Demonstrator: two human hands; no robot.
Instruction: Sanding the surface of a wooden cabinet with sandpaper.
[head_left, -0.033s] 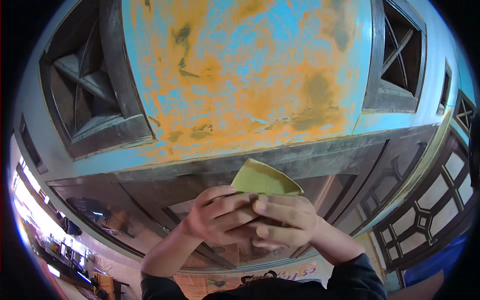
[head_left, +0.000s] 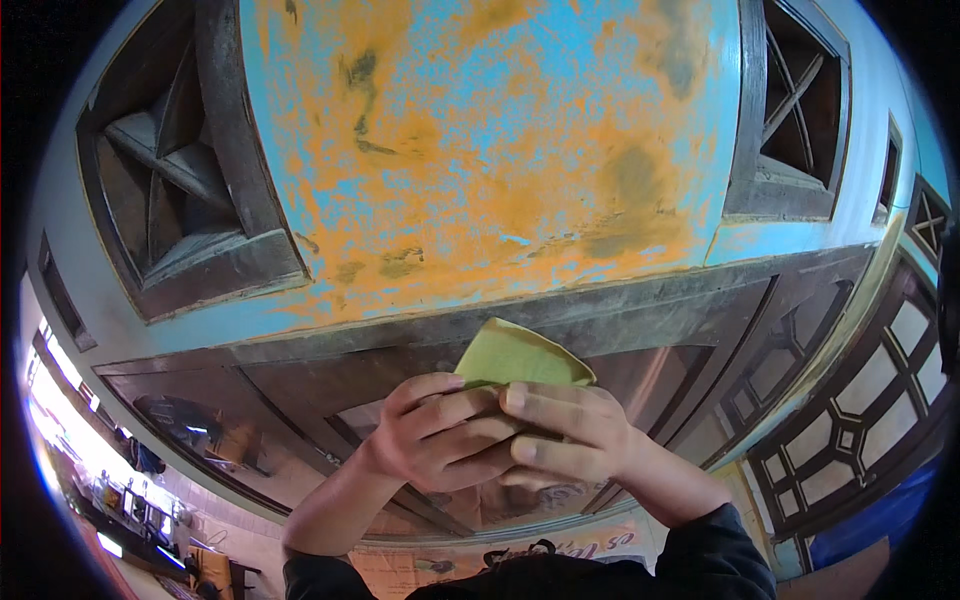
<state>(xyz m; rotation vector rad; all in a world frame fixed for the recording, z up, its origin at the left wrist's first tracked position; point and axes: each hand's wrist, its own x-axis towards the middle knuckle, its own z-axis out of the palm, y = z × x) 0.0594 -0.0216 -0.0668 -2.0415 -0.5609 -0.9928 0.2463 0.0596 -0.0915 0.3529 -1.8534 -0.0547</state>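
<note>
A yellow-green sheet of sandpaper (head_left: 520,355), bent along its length, stands up from between my two hands. My left hand (head_left: 435,432) is closed on its lower left part, with the fingers curled toward the middle. From the other side my right hand (head_left: 578,432) grips the lower right part, its fingertips overlapping those of the left hand. The sheet's lower portion is hidden behind the fingers. Beyond it rises a wall panel (head_left: 480,150) with patchy orange and blue paint and dark stains; neither hand touches it.
Dark wooden vents with crossed slats, one at left (head_left: 180,190) and one at right (head_left: 795,110), flank the panel. Below runs a dark wooden frame (head_left: 400,325) with glossy panes. A patterned dark door (head_left: 850,430) stands at right; a cluttered table (head_left: 140,530) is at lower left.
The sandpaper has shifted slightly left and tilted a little. My right fingers have moved slightly up and left along it; my left hand has barely moved.
</note>
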